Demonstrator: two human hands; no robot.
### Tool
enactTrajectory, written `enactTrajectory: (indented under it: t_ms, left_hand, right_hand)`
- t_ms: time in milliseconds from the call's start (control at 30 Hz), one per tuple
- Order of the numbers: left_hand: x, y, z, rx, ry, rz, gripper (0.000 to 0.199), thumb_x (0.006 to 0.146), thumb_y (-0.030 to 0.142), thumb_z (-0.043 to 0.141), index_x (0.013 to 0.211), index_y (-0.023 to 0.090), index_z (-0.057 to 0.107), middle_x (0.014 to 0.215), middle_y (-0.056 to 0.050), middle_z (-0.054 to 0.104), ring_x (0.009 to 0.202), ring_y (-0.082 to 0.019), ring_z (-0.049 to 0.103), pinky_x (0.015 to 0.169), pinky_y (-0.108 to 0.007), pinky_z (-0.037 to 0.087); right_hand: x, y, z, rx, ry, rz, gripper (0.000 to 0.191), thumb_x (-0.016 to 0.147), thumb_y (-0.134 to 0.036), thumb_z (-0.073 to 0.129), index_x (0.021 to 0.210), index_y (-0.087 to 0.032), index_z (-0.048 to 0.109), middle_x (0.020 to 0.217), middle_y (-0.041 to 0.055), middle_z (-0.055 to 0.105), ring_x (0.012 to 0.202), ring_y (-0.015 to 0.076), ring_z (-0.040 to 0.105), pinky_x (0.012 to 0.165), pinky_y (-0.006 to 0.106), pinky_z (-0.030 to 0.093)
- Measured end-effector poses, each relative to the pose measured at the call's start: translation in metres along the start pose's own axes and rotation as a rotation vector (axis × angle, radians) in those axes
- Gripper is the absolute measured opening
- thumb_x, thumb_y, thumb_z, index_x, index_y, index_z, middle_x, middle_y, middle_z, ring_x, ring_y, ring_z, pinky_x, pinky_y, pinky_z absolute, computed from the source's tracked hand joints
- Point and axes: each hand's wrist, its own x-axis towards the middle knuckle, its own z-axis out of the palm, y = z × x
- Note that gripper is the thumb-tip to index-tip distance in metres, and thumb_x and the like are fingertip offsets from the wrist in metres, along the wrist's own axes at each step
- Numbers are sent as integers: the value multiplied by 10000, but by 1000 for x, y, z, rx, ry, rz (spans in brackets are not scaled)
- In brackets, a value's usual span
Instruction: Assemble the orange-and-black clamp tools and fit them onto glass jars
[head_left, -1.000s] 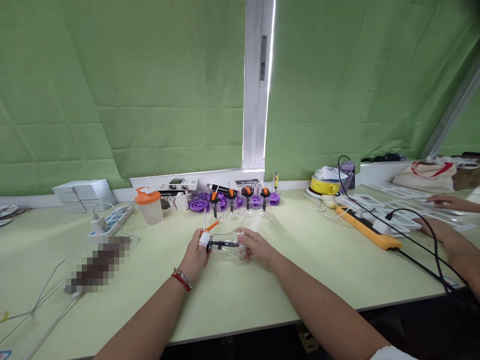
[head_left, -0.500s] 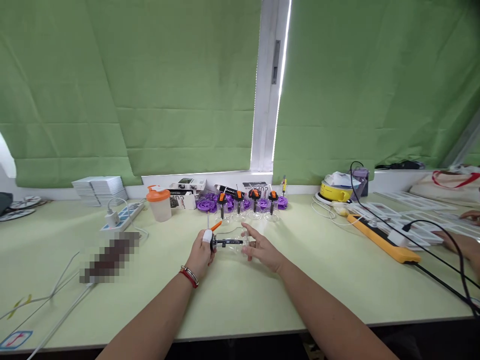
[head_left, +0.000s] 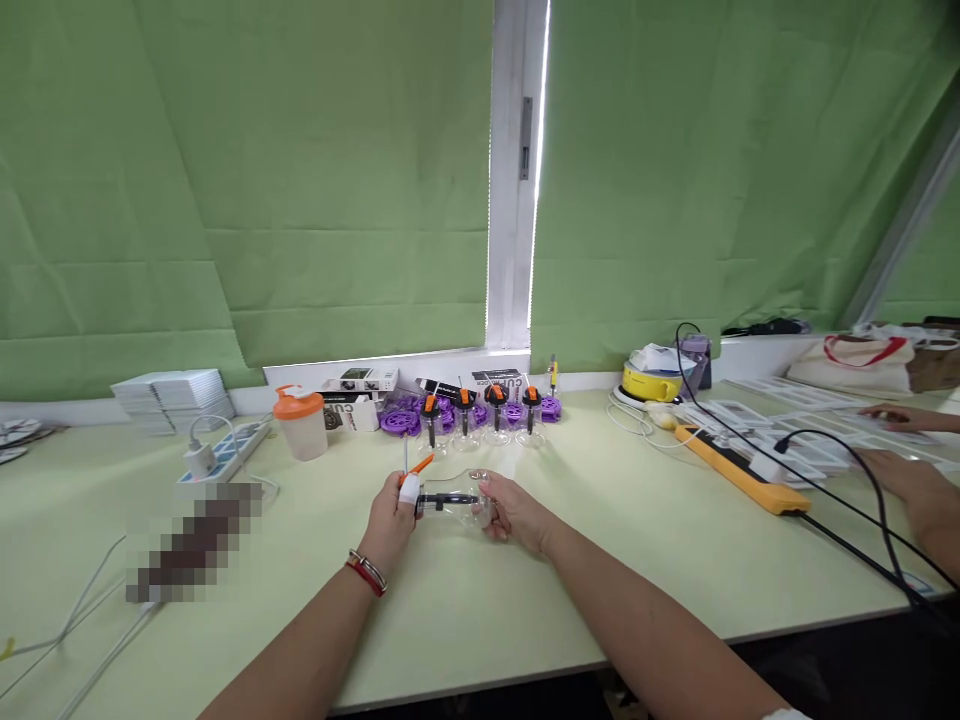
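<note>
A clear, waisted bottle [head_left: 454, 503] lies on its side between my hands, with a dark tube along its inside. My left hand [head_left: 388, 522] is closed around the cap end, its thumb wrapped in white. An orange lever [head_left: 422, 467] and a thin pale straw stick out past those fingers; the rest of the cap is hidden. My right hand [head_left: 519, 514] grips the round base, thumb on top and fingers curled beneath. Beyond my hands, several similar upright bottles [head_left: 497, 424] with orange-and-black caps stand in a row.
Purple plastic parts [head_left: 401, 416] and small boxes [head_left: 356, 413] lie behind the bottles. An orange-lidded shaker cup [head_left: 301, 425] and a power strip [head_left: 232, 452] are left. To the right are a yellow pot [head_left: 651, 383], an orange power strip [head_left: 739, 472], cables and another person's hands [head_left: 896, 480].
My right hand's fingers have closed in more around the bottle's base. The view has turned a little to the right, so the table's things appear farther left.
</note>
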Motion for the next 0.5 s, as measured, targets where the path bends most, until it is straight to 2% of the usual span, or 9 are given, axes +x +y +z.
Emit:
enactTrajectory:
  t_ms: [100, 167, 233, 267, 300, 367, 433, 500]
  left_hand:
    - [1, 0, -1, 41, 18, 50, 349, 856, 558, 404, 842, 217, 477, 583, 41, 485, 495, -131, 465, 463, -231, 351]
    - [0, 2, -1, 79, 60, 100, 320, 849, 530, 441, 871, 214, 488, 626, 28, 504, 551, -144, 491, 506, -245, 377]
    - [-3, 4, -1, 110, 100, 116, 319, 840, 504, 468, 958, 208, 492, 669, 14, 533, 587, -159, 508, 535, -260, 391]
    - [-6, 6, 0, 117, 98, 122, 330, 838, 490, 474, 1006, 205, 483, 675, 12, 541, 592, -165, 511, 544, -265, 394]
    - [-8, 7, 0, 122, 67, 144, 349, 836, 471, 486, 1057, 202, 467, 681, 12, 546, 598, -167, 514, 554, -269, 397]
    - [-14, 9, 2, 107, -65, 206, 441, 823, 422, 526, 1182, 200, 396, 736, 9, 557, 614, -157, 520, 575, -267, 408]
    - [-19, 10, 5, 79, -222, 257, 610, 800, 375, 572, 1303, 219, 266, 846, -2, 549, 610, -127, 512, 577, -252, 416]
    - [-22, 8, 6, 104, -315, 280, 729, 773, 356, 609, 1355, 251, 184, 936, -8, 514, 581, -95, 482, 555, -235, 412]
  right_hand:
    - [-3, -2, 0, -182, 95, -65, 596, 830, -535, 495, 1360, -287, 385, 988, 57, 612, 658, 138, 601, 489, 237, 419]
    - [-6, -3, 3, -407, 201, -238, 596, 827, -486, 526, 1383, -329, 378, 1226, 78, 538, 938, 202, 593, 708, 324, 494]
    - [-9, -3, 8, -635, 232, -416, 589, 794, -433, 591, 1356, -351, 437, 1401, 55, 405, 1191, 266, 455, 944, 424, 413]
    - [-9, -1, 10, -722, 220, -464, 626, 753, -415, 642, 1347, -350, 455, 1441, 46, 357, 1261, 294, 380, 1013, 462, 349]
    - [-8, 1, 12, -784, 207, -479, 690, 699, -398, 697, 1345, -344, 461, 1457, 48, 334, 1293, 317, 334, 1048, 487, 302]
    - [-4, 7, 14, -845, 239, -466, 802, 596, -346, 771, 1336, -323, 461, 1437, 67, 348, 1281, 334, 344, 1058, 501, 285]
    - [2, 14, 9, -853, 329, -460, 771, 581, -297, 768, 1295, -299, 477, 1364, 79, 413, 1226, 314, 412, 1040, 481, 318]
    - [8, 19, -4, -823, 414, -439, 699, 612, -305, 741, 1258, -271, 477, 1285, 85, 471, 1167, 291, 468, 1017, 458, 350]
